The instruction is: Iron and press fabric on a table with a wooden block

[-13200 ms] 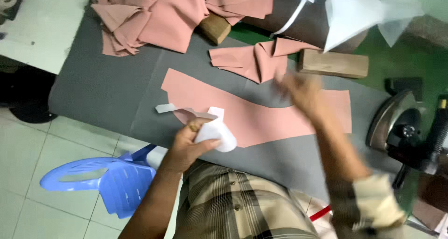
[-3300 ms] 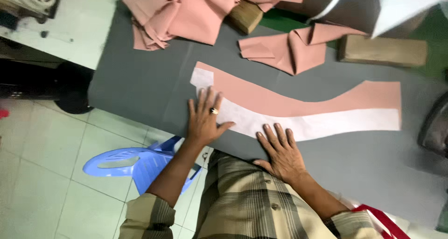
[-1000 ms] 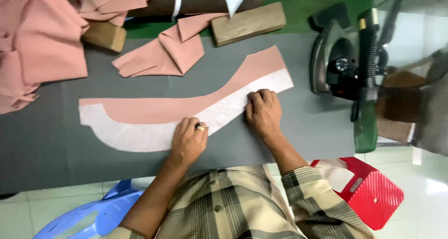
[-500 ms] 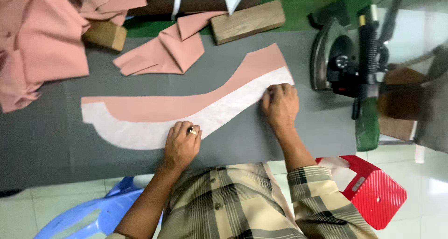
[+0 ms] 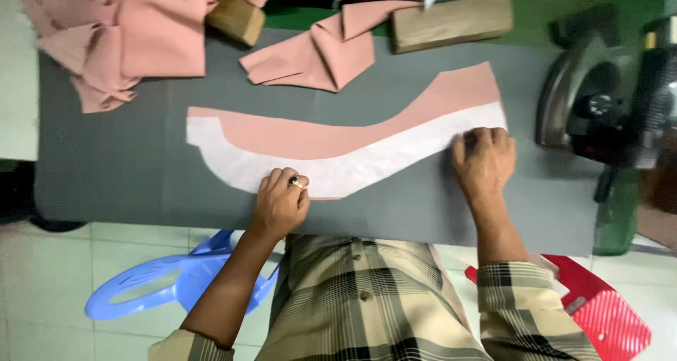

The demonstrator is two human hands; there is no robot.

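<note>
The right hand (image 5: 485,160) has been slid outward to the white strip's (image 5: 352,169) end (apparently flat, grasping nothing); the left hand (image 5: 281,204) stays pressed mid-strip, smoothing continued.

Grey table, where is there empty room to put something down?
The grey table is bare at its left end, between the pink fabric heap and the near edge. A thin bare strip runs between the left hand and right hand. The far edge is crowded: folded pink pieces, wooden blocks. The iron fills the right end.
</note>
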